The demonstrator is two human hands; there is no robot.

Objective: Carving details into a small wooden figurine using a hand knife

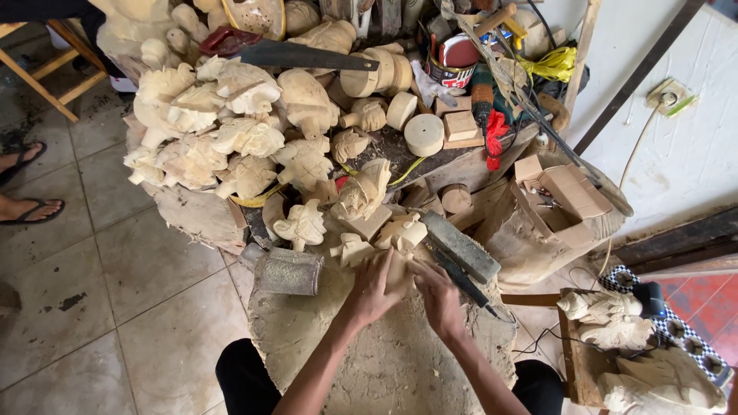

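Both hands (407, 288) grip one pale wooden carving (398, 265).

Pale cream carved wood figures (231, 131) — same cream for piece (400, 265) under both hands. Handsaw (292, 52): dark grey blade, maroon handle. Red cloth (496, 127), yellow plastic bag (555, 63). Floor tiles (92, 269) grey-beige. Black-and-white checkered cloth (676, 327) — lower right corner.

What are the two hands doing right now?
Left hand: fingers closed on a pale wood carving.
Right hand: fingers on the same carving.
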